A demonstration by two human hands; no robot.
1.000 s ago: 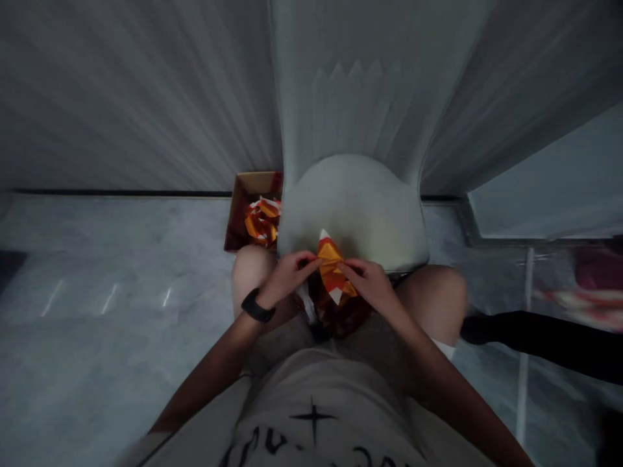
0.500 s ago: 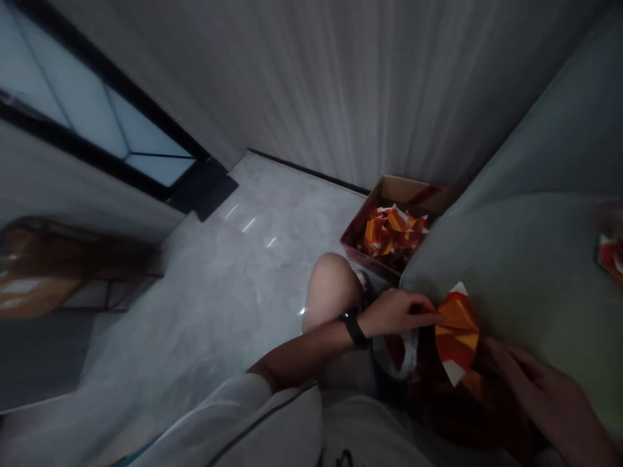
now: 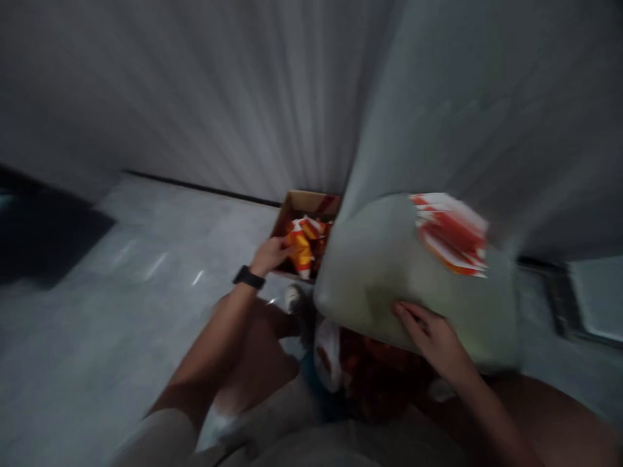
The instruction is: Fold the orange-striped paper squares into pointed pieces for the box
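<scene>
**Q:** Overall scene?
**A:** Grey wall [image 3: 195,97], grey floor [image 3: 160,259], and a pale green cushioned chair [image 3: 370,272] taking up the right-centre of the view.

**Q:** Things?
**A:** A cardboard box [image 3: 306,202] sits just past the chair's left side, holding folded orange, red and white paper pieces [image 3: 304,245]. A striped paper sheet [image 3: 450,233] lies on the chair, blurred. There's a dark red heap [image 3: 379,376] in the lap.

**Q:** Hands?
**A:** Left hand [image 3: 269,255] is at the box, fingers right by the folded pieces. Grip partly closed; can't tell if it has hold of one. Right hand [image 3: 431,334] is open on the cushion, fingers spread, holding nothing, just below the sheet.

**Q:** Risks?
**A:** The sheet looks loose on a soft cushion, so a bump from the right hand could slide it off. Leaning on the box rim could tip it and spill the pieces.
</scene>
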